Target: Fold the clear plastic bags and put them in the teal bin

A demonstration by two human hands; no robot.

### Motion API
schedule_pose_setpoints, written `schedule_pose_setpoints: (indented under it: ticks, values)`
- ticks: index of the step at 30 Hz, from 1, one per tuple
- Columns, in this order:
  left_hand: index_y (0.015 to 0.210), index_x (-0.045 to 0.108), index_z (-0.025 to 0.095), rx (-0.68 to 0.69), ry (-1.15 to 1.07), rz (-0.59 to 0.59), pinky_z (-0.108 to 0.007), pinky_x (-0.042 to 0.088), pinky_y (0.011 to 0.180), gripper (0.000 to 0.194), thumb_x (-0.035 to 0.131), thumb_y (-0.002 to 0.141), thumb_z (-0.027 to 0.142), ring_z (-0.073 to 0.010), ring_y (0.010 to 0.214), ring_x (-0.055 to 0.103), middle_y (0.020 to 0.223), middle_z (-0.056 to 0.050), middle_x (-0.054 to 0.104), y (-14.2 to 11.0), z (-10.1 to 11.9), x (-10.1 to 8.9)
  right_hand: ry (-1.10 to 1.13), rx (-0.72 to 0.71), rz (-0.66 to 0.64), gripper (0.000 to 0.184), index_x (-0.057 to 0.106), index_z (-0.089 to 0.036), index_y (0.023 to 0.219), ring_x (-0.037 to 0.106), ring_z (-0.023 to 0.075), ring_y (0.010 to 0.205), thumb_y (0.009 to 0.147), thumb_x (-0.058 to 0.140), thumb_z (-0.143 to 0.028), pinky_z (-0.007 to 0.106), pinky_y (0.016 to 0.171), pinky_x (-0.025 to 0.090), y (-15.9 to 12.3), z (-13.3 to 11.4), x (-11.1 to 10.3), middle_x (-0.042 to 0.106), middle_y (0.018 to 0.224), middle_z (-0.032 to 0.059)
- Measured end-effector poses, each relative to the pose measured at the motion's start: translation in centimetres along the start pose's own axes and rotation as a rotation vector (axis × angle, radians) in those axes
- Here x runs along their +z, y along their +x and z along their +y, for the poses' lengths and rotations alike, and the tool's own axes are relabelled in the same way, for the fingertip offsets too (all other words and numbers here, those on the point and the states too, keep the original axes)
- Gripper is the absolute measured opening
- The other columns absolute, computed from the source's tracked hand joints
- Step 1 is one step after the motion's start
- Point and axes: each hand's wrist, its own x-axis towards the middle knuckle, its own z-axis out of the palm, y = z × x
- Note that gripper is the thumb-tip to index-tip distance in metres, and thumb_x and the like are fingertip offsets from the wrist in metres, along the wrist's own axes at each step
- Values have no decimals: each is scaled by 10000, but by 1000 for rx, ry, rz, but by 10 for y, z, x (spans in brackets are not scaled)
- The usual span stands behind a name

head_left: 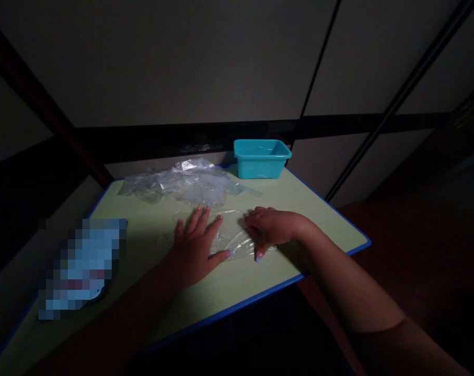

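A clear plastic bag (233, 237) lies spread on the pale green table (205, 308) between my hands. My left hand (195, 245) rests palm down with its fingers spread, over the left part of the bag. At the bag's right end is my right hand (274, 227), its fingers curled in on the plastic and its thumb pointing toward the near edge. The underside of the right hand's grip is partly hidden. Just beyond my hands sits a crumpled heap of clear plastic bags (174, 180).
At the table's far right corner stands a turquoise plastic basket (262, 166). A blurred-out blue item (85, 261) lies on the left side. Blue edging runs round the table, and a panelled wall or cabinet (182, 62) rises behind it. The light is dim.
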Motion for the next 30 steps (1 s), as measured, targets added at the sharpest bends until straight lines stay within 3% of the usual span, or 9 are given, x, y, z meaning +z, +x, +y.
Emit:
schedule_pose_setpoints:
  ticks: [9, 12, 15, 18, 22, 26, 30]
  values:
    - [1397, 292, 222, -49, 9, -11, -586, 189, 1004, 746, 509, 772, 566, -347, 1363, 74, 1489, -176, 137, 0, -5, 9, -23, 240, 41, 777, 531, -176, 1023, 452, 304, 980, 427, 761, -617, 371, 784, 382, -2, 1, -2, 532, 1021, 119]
    - [1404, 273, 224, -71, 3, -23, -599, 204, 989, 743, 479, 784, 579, -352, 1362, 79, 1490, -183, 112, -1, -5, 9, 22, 195, 103, 760, 530, -191, 1055, 446, 300, 999, 459, 760, -602, 385, 810, 380, -4, 3, -2, 513, 1040, 113]
    - [1408, 261, 219, -88, 6, -40, -616, 210, 975, 732, 453, 798, 577, -359, 1359, 93, 1489, -184, 115, -1, -5, 9, 51, 142, 280, 755, 498, -200, 1154, 408, 317, 1069, 548, 725, -589, 445, 863, 351, -4, 2, 0, 475, 1123, 133]
    - [1406, 265, 191, -75, 12, -44, -598, 212, 986, 722, 419, 815, 574, -342, 1361, 104, 1485, -187, 132, -2, -6, 11, 53, 72, 392, 885, 364, -225, 1321, 277, 362, 1220, 591, 680, -613, 563, 955, 215, 1, -2, 6, 336, 1335, 167]
    - [1401, 273, 157, -32, 18, -21, -577, 211, 1002, 694, 358, 846, 563, -314, 1360, 140, 1478, -175, 170, -3, -7, 14, 60, -10, 258, 1043, 165, -290, 1427, 22, 392, 1334, 581, 662, -644, 626, 990, 18, 10, -8, 15, 62, 1497, 133]
    - [1416, 227, 160, -36, 29, -41, -581, 214, 1000, 720, 352, 842, 575, -302, 1362, 146, 1478, -173, 158, -3, -7, 12, 88, 59, 79, 1155, 78, -311, 1439, -70, 402, 1338, 525, 710, -628, 632, 989, -30, 11, -1, 14, -41, 1507, 130]
    - [1421, 210, 174, -60, 37, -81, -593, 214, 995, 733, 357, 833, 587, -293, 1366, 132, 1480, -172, 141, -2, -6, 10, 101, 127, -13, 1227, 36, -308, 1438, -130, 397, 1330, 484, 755, -587, 628, 995, -32, 6, 11, 8, -118, 1499, 128]
